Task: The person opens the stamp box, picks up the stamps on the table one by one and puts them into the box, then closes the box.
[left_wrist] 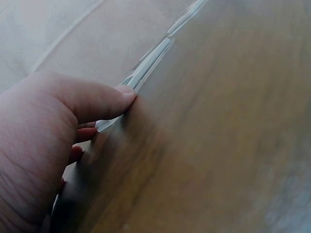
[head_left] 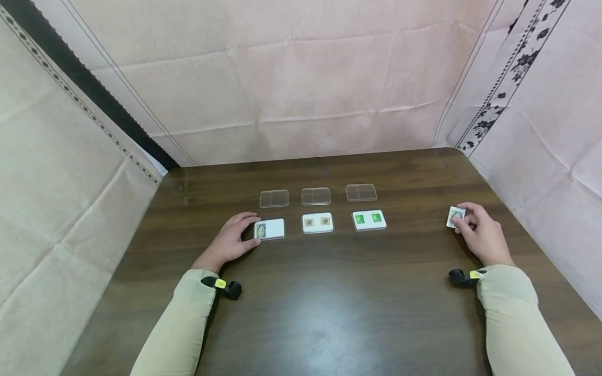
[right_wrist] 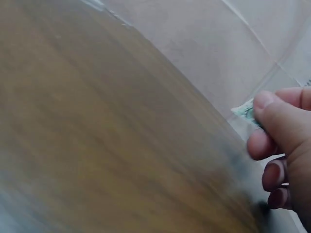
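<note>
pale creased cloth [head_left: 305, 78] on three sides, with a flowered strip [head_left: 523, 65] down the right corner and a dark band [head_left: 70, 68] down the left. below, a brown wooden table [head_left: 329, 313], shiny toward the near side. toward the far edge, a row of three clear plastic cases [head_left: 316, 196]; just in front, a row of three white trays. in the grip of the left hand [head_left: 228, 240], thumb at the near corner and fingers at the far one, the left tray [head_left: 275, 228], with one greenish picture on its left half and plain white on its right. beside it, apart, the middle tray [head_left: 317, 223] with two brownish pictures, then the right tray [head_left: 368, 220] with two green ones. well off at the table's right side, pinched between thumb and fingers of the right hand [head_left: 483, 235], a small picture card [head_left: 457, 211], greenish with a white border.
</note>
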{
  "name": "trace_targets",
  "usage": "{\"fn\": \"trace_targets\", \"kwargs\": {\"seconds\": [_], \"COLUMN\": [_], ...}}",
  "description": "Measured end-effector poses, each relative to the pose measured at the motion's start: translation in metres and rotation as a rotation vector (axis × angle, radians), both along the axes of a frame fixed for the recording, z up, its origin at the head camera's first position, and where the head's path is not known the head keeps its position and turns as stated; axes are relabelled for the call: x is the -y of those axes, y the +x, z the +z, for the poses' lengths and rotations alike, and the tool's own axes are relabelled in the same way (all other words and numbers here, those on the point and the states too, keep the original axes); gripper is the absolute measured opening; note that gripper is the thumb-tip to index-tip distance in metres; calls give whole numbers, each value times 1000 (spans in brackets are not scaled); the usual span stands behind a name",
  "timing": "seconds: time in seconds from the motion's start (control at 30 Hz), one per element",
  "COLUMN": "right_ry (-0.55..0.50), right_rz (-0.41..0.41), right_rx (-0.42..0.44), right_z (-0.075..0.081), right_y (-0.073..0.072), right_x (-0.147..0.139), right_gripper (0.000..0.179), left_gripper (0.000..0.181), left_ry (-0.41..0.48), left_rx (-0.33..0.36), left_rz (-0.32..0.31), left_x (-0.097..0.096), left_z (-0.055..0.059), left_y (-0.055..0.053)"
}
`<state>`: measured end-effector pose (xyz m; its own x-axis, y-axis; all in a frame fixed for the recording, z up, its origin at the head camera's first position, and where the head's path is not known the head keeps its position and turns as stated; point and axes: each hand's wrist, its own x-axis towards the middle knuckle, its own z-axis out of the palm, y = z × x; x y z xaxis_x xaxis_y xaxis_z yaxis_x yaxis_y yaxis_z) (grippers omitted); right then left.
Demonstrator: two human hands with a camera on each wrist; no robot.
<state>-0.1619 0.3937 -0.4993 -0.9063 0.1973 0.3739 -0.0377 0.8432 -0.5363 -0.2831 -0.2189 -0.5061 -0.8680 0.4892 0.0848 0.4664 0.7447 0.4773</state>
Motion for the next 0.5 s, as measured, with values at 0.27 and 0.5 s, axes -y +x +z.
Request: {"fn": "trace_targets", "kwargs": {"seconds": [0.27, 0.5], "right_ry": [-40, -81], "right_rz": [53, 77], "right_rx": [-100, -156], "right_z": [-6, -10], "right_y": [-14, -28], "right_x": [24, 46], "right_gripper": [32, 37], "left_gripper": [57, 57], "left_ry": [-10, -5], "left_rx": [-3, 6], "left_rz": [1, -6], "left_x": [0, -1], "left_z": [1, 1], "left_y": [-1, -2]}}
